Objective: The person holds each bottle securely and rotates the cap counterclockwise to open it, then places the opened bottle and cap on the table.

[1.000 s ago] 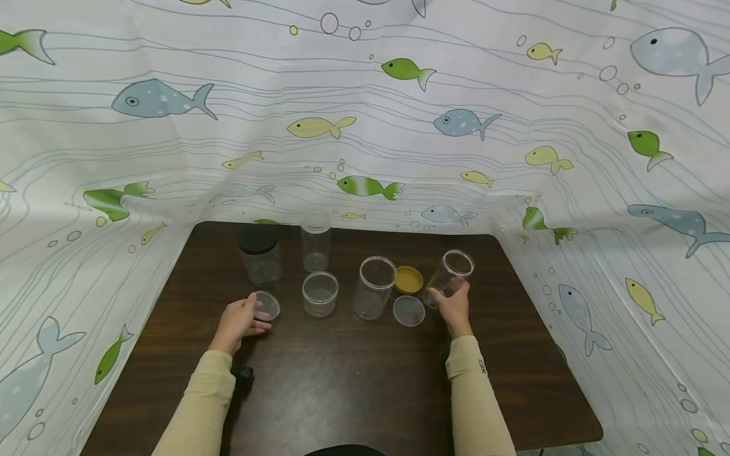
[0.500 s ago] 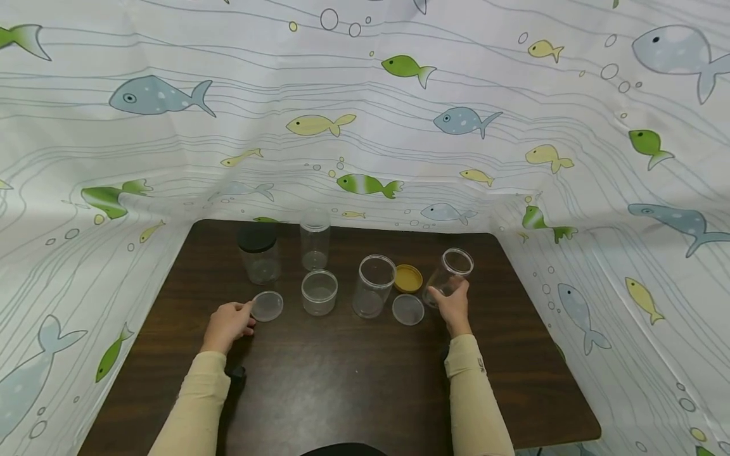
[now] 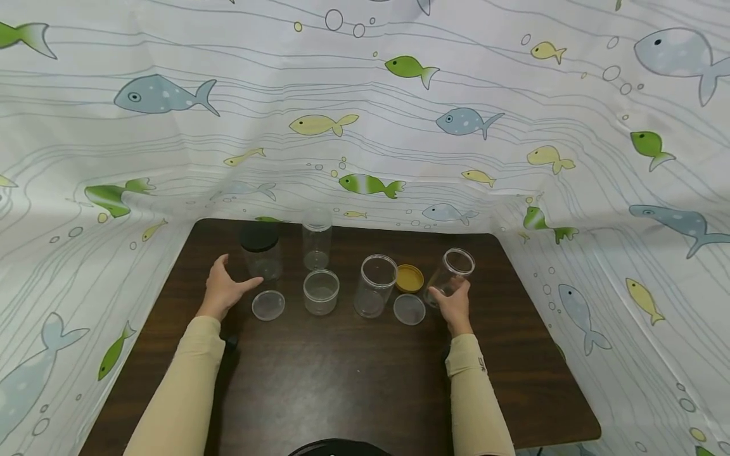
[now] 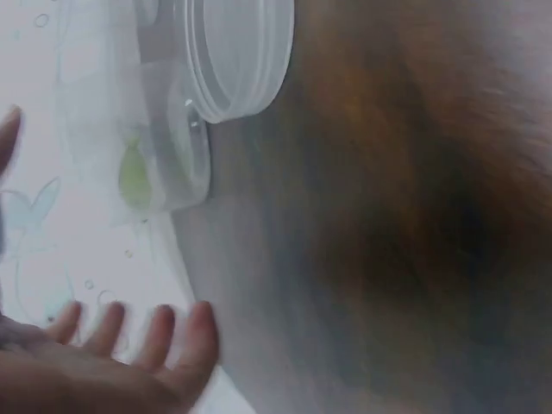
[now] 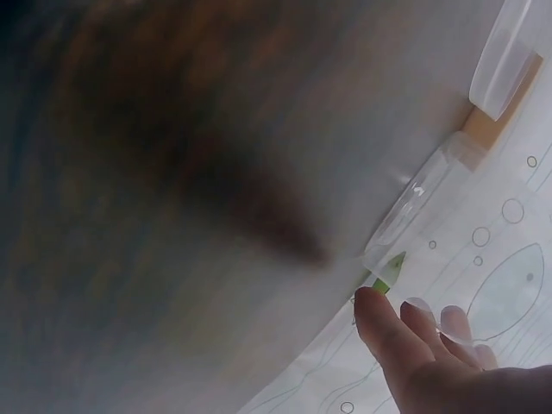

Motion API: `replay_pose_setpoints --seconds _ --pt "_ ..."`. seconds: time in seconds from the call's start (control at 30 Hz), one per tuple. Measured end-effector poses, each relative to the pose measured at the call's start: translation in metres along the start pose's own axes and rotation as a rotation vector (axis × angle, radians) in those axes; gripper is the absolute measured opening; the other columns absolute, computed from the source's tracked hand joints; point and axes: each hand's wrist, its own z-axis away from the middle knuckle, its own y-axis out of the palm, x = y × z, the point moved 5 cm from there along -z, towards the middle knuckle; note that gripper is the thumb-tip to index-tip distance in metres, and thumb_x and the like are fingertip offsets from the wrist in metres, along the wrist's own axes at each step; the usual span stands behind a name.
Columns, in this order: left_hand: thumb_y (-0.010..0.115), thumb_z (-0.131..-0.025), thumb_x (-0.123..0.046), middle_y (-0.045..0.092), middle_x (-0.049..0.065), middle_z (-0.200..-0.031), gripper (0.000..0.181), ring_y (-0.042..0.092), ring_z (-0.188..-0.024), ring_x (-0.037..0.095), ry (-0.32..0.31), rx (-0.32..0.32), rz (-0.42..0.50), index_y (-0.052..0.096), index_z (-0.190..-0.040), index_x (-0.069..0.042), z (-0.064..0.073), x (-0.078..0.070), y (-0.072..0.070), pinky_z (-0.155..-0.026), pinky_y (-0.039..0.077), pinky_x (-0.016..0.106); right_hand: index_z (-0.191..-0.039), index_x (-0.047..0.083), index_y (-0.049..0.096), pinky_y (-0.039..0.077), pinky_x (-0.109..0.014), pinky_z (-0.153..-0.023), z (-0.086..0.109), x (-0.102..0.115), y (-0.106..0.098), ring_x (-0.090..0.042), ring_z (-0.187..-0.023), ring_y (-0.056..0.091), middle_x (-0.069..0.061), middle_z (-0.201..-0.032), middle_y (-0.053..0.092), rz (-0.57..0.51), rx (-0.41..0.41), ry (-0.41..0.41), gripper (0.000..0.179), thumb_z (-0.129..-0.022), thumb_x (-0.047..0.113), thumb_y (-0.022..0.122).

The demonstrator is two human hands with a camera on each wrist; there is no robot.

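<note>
My left hand (image 3: 222,292) is held with thumb and fingers spread, beside a clear jar with a black lid (image 3: 260,237). A round clear lid (image 3: 268,306) lies flat just right of the left wrist. In the left wrist view, the fingers (image 4: 200,332) point up with nothing between them. My right hand (image 3: 454,307) grips an open clear jar (image 3: 442,278), thumb on its left side and fingers on the right, the jar leaning a little. The right wrist view shows fingers (image 5: 388,332) close to clear plastic (image 5: 414,207).
A low clear jar (image 3: 321,294) and a tall open clear jar (image 3: 374,291) stand mid-table. Behind them is a tall jar with a whitish top (image 3: 316,244). A gold lid (image 3: 409,278) and another clear lid (image 3: 409,310) lie near the right hand. Fish-printed sheeting (image 3: 365,152) borders the table (image 3: 353,380).
My left hand has left the clear lid, which now lies flat, and has moved away toward the black-lidded jar with its fingers spreading. The right hand stays on its jar.
</note>
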Motion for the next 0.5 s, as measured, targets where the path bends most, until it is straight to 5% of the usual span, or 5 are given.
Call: replay_pose_setpoints --seconds 0.27,0.5 --pt "0.084 -0.084 -0.039 -0.013 0.017 -0.168 0.128 -0.004 -0.152 0.047 0.103 0.004 0.139 -0.017 -0.16 -0.024 -0.035 -0.022 0.011 -0.114 0.014 0.07 -0.146 0.0 0.021 0.027 -0.056 -0.114 -0.003 -0.002 0.003 -0.044 -0.143 0.03 -0.029 -0.152 0.031 -0.001 0.017 -0.016 0.078 -0.092 0.012 0.076" --pt "0.082 -0.085 -0.043 0.005 0.025 -0.167 0.122 0.013 -0.15 0.05 0.139 -0.024 0.067 -0.007 -0.163 -0.01 -0.046 -0.023 0.02 -0.112 0.025 0.068 -0.145 -0.001 0.022 0.025 -0.055 -0.116 -0.003 -0.001 0.003 -0.043 -0.145 0.028 -0.029 -0.154 0.031 -0.009 0.017 -0.024 0.077 -0.092 0.01 0.076"
